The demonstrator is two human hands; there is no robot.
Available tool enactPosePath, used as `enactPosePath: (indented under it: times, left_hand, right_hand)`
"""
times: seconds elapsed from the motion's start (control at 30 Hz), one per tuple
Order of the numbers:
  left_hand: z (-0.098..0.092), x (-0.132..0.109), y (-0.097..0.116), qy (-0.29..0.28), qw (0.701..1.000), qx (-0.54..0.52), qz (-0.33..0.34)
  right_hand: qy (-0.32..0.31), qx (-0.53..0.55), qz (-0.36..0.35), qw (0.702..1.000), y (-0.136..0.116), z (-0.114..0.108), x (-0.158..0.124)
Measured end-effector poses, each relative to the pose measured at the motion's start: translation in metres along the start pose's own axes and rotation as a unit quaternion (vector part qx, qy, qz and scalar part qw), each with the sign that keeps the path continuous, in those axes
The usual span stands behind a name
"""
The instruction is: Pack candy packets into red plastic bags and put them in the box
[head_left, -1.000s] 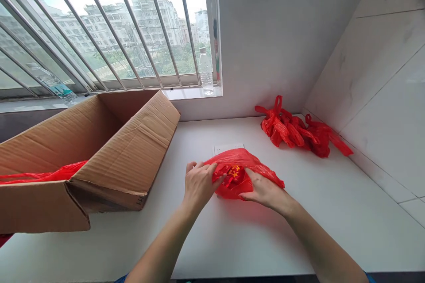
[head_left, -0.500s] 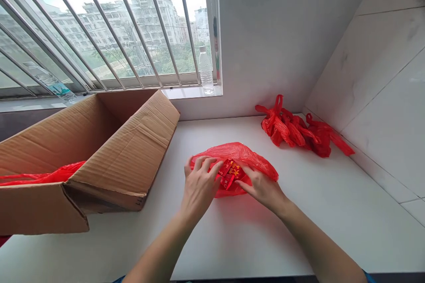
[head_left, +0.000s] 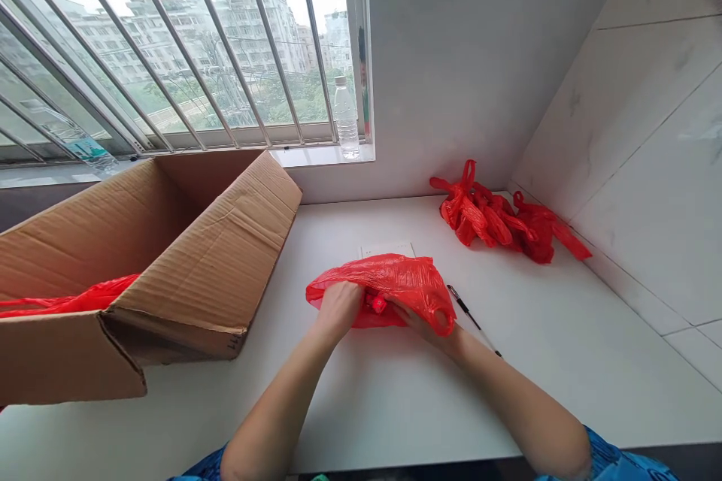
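My left hand (head_left: 340, 307) and right hand (head_left: 416, 322) reach inside a red plastic bag (head_left: 395, 272) at the middle of the white table (head_left: 383, 406), half hidden, so from here I cannot tell whether either grips anything. A pen (head_left: 468, 312) lies just right, an open cardboard box (head_left: 226, 263) stands left, and crumpled red bags (head_left: 496, 222) lie far right.

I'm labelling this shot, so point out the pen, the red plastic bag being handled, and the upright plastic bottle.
Pen (head_left: 474, 322): head view, middle of its barrel.
Red plastic bag (head_left: 398, 275): head view, its crinkled upper layer.
Upright plastic bottle (head_left: 346, 124): head view, middle of its clear side.
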State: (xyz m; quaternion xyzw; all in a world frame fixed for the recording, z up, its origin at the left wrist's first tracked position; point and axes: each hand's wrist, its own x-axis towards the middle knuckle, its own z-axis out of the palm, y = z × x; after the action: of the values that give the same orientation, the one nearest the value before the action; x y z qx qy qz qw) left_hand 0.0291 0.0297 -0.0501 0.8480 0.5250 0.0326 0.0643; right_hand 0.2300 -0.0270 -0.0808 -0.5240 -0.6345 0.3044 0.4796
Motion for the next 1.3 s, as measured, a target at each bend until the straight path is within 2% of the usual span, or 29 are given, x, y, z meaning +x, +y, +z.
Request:
enactPosePath:
  times: [0.13, 0.2, 0.27, 0.33, 0.4, 0.47, 0.6, 0.73, 0.9, 0.93, 1.0, 1.13, 1.23, 1.3]
  left_hand:
    - [-0.004, -0.002, -0.006, 0.021, 0.999, -0.04, -0.019]
    - [-0.008, -0.005, -0.006, 0.039, 0.992, -0.121, 0.009]
    - [-0.013, -0.008, -0.003, 0.055, 0.96, -0.267, 0.06]
    - [-0.017, -0.01, 0.001, 0.043, 0.91, -0.403, 0.09]
    - [-0.016, -0.01, 0.006, 0.01, 0.883, -0.462, 0.083]
    - [-0.013, -0.01, 0.009, -0.004, 0.878, -0.475, 0.061]
    - [-0.002, -0.008, 0.01, 0.01, 0.881, -0.473, 0.018]
    - [0.002, -0.008, 0.007, -0.015, 0.873, -0.486, 0.022]
    - [0.001, -0.008, 0.006, -0.079, 0.812, -0.577, 0.042]
    - [0.0, -0.009, 0.006, -0.091, 0.807, -0.581, 0.047]
    - [-0.003, -0.011, 0.007, -0.099, 0.821, -0.56, 0.055]
    - [-0.008, -0.014, 0.01, -0.062, 0.855, -0.514, 0.037]
    - [-0.008, -0.014, 0.015, -0.084, 0.847, -0.524, 0.017]
    - [-0.006, -0.015, 0.018, -0.121, 0.825, -0.552, 0.015]
  right_hand:
    - [0.002, 0.015, 0.009, 1.0, -0.009, -0.009, 0.004]
    - [0.006, 0.089, 0.043, 0.995, -0.011, -0.012, 0.007]
    - [-0.001, 0.191, 0.088, 0.978, -0.011, -0.013, 0.011]
    - [-0.005, 0.266, 0.119, 0.957, -0.009, -0.013, 0.013]
    - [-0.008, 0.302, 0.137, 0.943, -0.007, -0.012, 0.015]
    - [-0.005, 0.318, 0.149, 0.936, -0.004, -0.011, 0.015]
    - [-0.011, 0.306, 0.153, 0.939, -0.005, -0.009, 0.014]
    - [-0.05, 0.278, 0.142, 0.949, -0.008, -0.007, 0.015]
    - [-0.026, 0.272, 0.158, 0.949, 0.0, -0.006, 0.015]
    - [-0.018, 0.268, 0.157, 0.95, 0.001, -0.006, 0.015]
    - [-0.016, 0.257, 0.157, 0.954, 0.002, -0.007, 0.015]
    - [-0.07, 0.261, 0.177, 0.946, -0.005, -0.008, 0.015]
    - [-0.096, 0.26, 0.166, 0.947, -0.009, -0.006, 0.013]
    - [-0.092, 0.229, 0.151, 0.957, -0.009, -0.005, 0.012]
